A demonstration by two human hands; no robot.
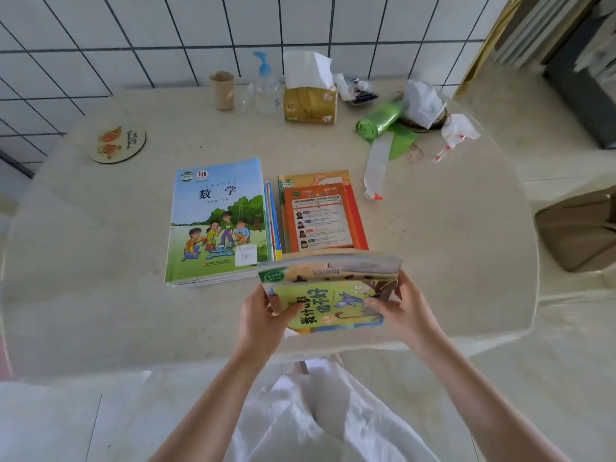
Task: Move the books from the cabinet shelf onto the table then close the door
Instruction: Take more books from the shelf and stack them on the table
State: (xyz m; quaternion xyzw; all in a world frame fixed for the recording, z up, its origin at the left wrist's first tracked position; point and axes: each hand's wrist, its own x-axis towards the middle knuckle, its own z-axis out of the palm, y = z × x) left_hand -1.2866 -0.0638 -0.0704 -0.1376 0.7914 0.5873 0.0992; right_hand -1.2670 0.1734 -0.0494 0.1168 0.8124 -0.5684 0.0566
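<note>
I held a small stack of paperback books (328, 288) between both hands above the near edge of the surface (110, 295). My left hand (263, 315) gripped the stack's left end, thumb curled over the green cover; my right hand (398, 305) gripped the right end, fingers wrapped round the edge. So each grip was closed on the books. They sat tilted, top cover facing me, just in front of the orange stack (325, 213) and beside the blue maths stack (218, 221) already lying flat. I judged these books light but floppy, with glossy covers that could slide over one another, so holding both short ends and squeezing the bundle together seemed the safest way. The cabinet and its door were out of view. Tissues (310, 98) and a green bag roll (380, 120) lay farther back.
</note>
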